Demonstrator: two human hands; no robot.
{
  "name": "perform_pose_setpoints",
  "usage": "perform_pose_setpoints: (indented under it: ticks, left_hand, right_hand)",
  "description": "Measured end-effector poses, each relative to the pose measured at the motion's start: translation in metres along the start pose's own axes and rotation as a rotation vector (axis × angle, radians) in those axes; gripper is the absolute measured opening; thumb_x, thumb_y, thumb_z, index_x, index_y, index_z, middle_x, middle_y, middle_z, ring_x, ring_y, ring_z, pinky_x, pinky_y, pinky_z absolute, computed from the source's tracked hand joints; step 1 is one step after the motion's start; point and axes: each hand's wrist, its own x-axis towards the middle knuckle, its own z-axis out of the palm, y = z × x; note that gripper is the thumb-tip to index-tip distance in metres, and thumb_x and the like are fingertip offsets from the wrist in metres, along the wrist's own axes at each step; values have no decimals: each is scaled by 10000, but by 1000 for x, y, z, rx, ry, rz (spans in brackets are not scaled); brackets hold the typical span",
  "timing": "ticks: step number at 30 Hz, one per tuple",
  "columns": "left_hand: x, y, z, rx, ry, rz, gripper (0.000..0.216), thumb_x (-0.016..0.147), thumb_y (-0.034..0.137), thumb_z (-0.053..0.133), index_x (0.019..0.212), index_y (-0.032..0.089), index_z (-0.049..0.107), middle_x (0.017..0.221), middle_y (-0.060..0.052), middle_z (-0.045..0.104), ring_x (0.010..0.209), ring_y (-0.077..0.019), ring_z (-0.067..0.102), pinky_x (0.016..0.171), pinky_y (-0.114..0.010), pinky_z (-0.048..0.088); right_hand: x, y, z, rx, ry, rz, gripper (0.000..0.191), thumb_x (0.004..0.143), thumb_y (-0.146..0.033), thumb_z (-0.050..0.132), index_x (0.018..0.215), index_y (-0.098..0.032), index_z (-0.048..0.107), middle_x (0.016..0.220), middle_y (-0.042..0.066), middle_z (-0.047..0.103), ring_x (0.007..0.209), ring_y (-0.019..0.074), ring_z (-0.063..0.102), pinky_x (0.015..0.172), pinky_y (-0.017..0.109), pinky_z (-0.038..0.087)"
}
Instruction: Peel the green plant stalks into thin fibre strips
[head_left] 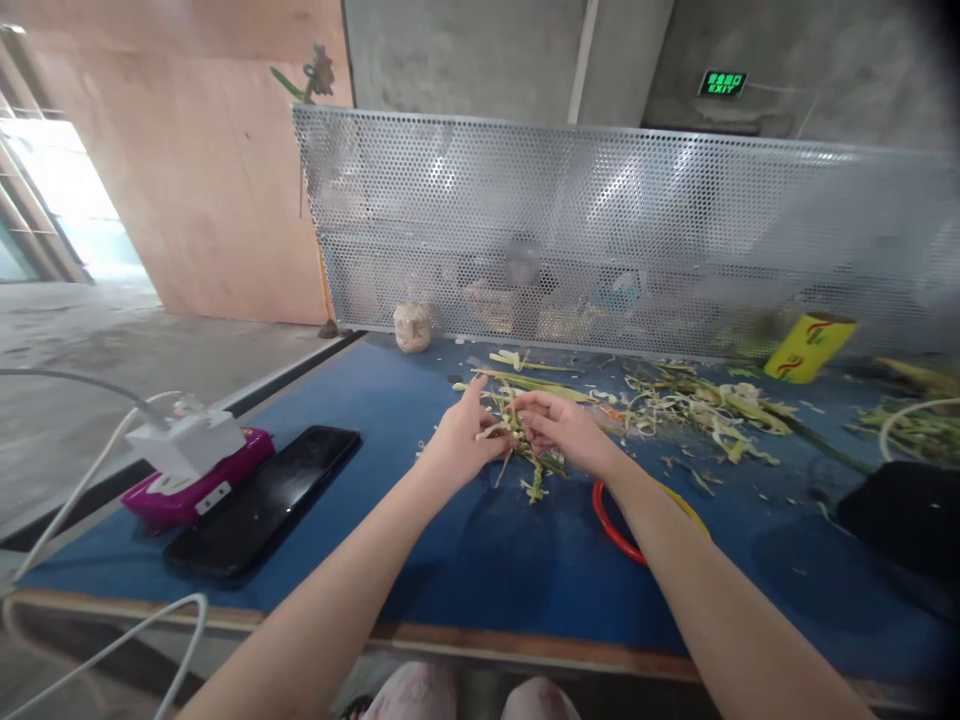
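Above the middle of the blue tabletop (480, 570), my two hands face each other over a small heap of shredded green and pale plant scraps (534, 470). My left hand (459, 435) has its thumb raised and its fingers curled around some scraps at the heap's left side. From the right, my right hand (570, 432) bends its fingers onto the same scraps, the fingertips close together. Part of the heap is hidden behind the fingers. Long flat green leaf strips (536, 385) lie just beyond both hands.
More plant scraps (712, 405) spread to the right. A red and yellow ring (609, 525) lies under my right forearm. A black phone (262, 500) and a purple power strip (225, 480) are at left. A yellow roll (808, 348) stands by the perforated metal screen (540, 200).
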Motion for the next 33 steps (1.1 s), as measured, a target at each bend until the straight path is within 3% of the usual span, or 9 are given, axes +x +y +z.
perform_pose_setpoints:
  ticks: [3, 7, 12, 20, 24, 29, 33]
  left_hand:
    - [2, -3, -1, -51, 85, 16, 833, 604, 232, 651, 1314, 141, 225, 848, -66, 628, 626, -137, 585, 591, -271, 459]
    - [6, -5, 2, -161, 94, 66, 775, 622, 217, 641, 1293, 175, 256, 984, -87, 603, 551, -88, 558, 548, -244, 460]
    - [6, -2, 4, -257, 59, 107, 762, 634, 146, 607, 1300, 165, 236, 1009, -95, 608, 589, -82, 566, 587, -238, 463]
    - [6, -6, 4, -243, 83, 169, 749, 661, 142, 595, 1319, 205, 242, 990, -80, 634, 596, -79, 560, 588, -227, 456]
    - [6, -4, 4, -357, 55, 116, 775, 642, 174, 641, 1314, 203, 257, 950, -87, 647, 584, -95, 569, 590, -250, 466]
    - [4, 2, 5, -688, -20, -36, 888, 603, 160, 697, 1335, 126, 196, 789, -71, 675, 574, -94, 571, 547, -206, 430]
    - [3, 3, 6, -843, -107, -155, 919, 634, 146, 681, 1351, 63, 111, 621, -36, 666, 430, -71, 518, 483, -199, 398]
  right_hand:
    - [0, 1, 1, 37, -26, 9, 309, 688, -382, 614, 897, -195, 487, 540, -61, 459, 433, 54, 369, 417, 198, 257]
    - [0, 2, 3, 72, -3, -29, 326, 705, -365, 603, 942, -214, 437, 547, -60, 491, 400, 51, 340, 410, 206, 238]
    - [0, 2, 1, 135, -13, -53, 249, 783, -364, 498, 969, -208, 440, 553, -49, 500, 407, 50, 332, 429, 213, 234]
    - [-1, -1, 2, 63, 0, -98, 259, 775, -339, 517, 983, -202, 445, 531, -57, 500, 394, 45, 323, 415, 207, 225]
    - [-1, 2, 1, 57, 12, -77, 288, 772, -349, 517, 1013, -207, 446, 526, -58, 498, 422, 60, 379, 420, 200, 264]
    - [-3, 2, 2, 94, -5, -56, 337, 741, -338, 566, 1031, -218, 442, 593, -37, 546, 483, 74, 459, 445, 197, 323]
    - [-7, -4, 3, 63, 45, -51, 386, 732, -340, 579, 1066, -228, 422, 628, -26, 564, 494, 78, 480, 467, 207, 363]
